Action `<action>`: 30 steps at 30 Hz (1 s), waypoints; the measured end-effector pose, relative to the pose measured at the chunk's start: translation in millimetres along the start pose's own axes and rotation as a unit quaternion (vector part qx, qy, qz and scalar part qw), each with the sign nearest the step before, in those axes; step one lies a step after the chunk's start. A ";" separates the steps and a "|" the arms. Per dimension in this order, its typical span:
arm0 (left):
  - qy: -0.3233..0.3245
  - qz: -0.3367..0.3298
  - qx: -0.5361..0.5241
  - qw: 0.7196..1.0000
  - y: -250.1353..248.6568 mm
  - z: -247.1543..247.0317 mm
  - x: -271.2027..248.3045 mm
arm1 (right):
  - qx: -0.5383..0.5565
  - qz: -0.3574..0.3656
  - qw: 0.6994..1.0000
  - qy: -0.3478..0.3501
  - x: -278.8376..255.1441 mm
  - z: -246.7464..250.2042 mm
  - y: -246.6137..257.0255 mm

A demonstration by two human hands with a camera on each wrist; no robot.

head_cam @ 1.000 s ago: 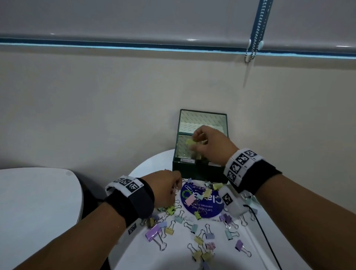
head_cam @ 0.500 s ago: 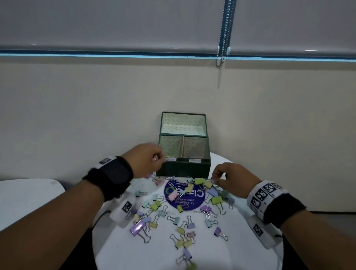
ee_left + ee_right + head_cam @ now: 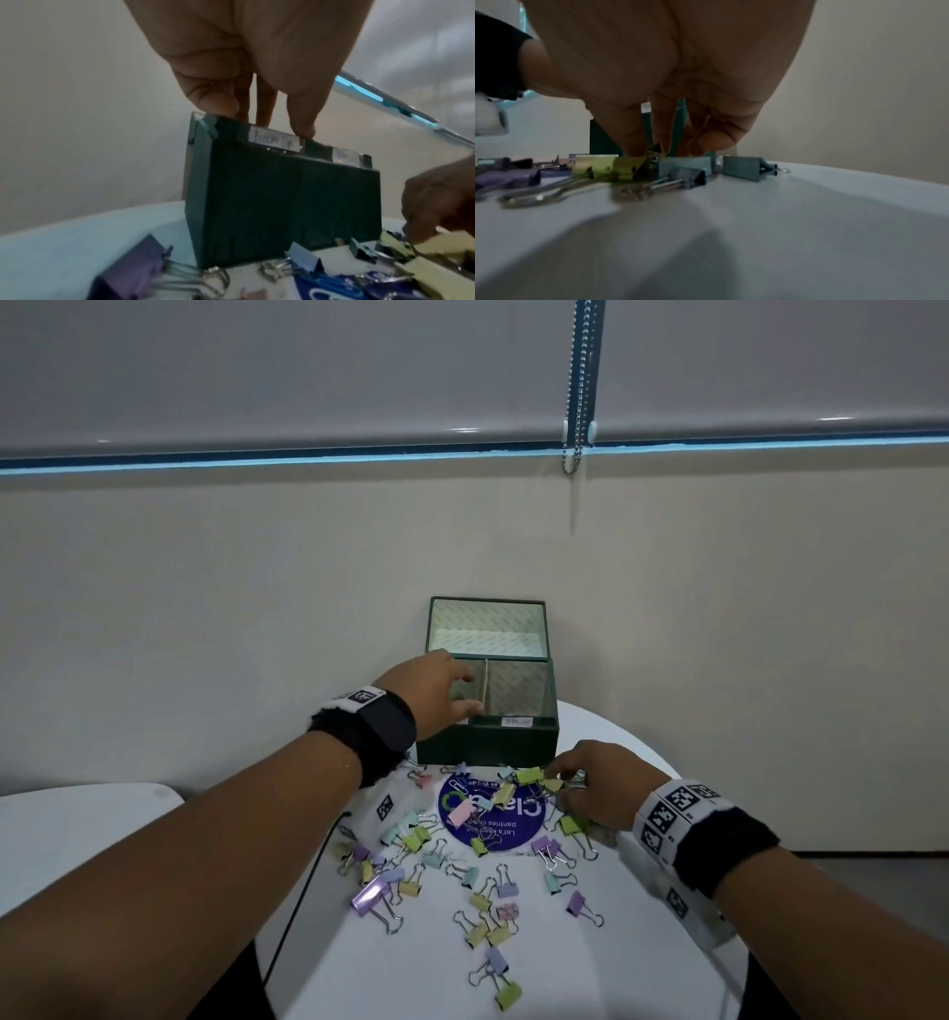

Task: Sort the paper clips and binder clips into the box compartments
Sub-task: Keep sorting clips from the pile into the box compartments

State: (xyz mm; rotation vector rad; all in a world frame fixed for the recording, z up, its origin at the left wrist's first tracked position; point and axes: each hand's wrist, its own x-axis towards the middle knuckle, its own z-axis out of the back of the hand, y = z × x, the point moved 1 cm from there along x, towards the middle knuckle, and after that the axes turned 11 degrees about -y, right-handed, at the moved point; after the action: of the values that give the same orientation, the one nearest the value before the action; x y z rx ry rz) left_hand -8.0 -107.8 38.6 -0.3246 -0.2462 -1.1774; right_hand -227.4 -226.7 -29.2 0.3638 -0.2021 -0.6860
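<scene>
A dark green box (image 3: 488,744) with its lid raised stands at the back of the round white table (image 3: 359,978); a divider (image 3: 485,685) splits it in two. My left hand (image 3: 441,690) hovers over the left compartment with straight fingers and holds nothing. In the left wrist view the left hand (image 3: 257,117) points down just behind the handwritten label (image 3: 273,142) on the box (image 3: 282,203). My right hand (image 3: 570,783) is down on the table in front of the box, pinching a yellow binder clip (image 3: 553,784). The right wrist view shows the right hand (image 3: 654,150) on that binder clip (image 3: 628,167).
Several pastel binder clips (image 3: 477,901) and a few paper clips lie scattered on the table around a round blue sticker (image 3: 493,819). A black cable (image 3: 308,880) runs down the table's left side. A second white table (image 3: 77,839) stands at left. The wall is close behind the box.
My left hand rose from the clips to the box's left compartment and opened. My right hand came down from the box to the clips and pinches one.
</scene>
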 end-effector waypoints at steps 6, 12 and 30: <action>0.020 -0.150 -0.018 0.988 -24.9 12.5 -46.9 | 0.006 0.050 0.998 -0.049 -0.4 5.9 1.7; 0.214 -0.186 0.038 0.958 -22.8 -12.1 -78.2 | 0.057 0.051 0.991 -0.106 -0.8 7.2 -1.4; -0.045 0.099 -0.154 0.982 22.8 25.7 -5.9 | 0.153 0.122 0.953 -0.233 33.4 31.8 74.3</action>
State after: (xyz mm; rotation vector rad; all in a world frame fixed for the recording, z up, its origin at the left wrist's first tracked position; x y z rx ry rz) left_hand 10.6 -85.2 57.6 -0.6603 -0.1053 -1.0031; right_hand -168.6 -203.7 31.2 0.4604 -0.7969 -0.4859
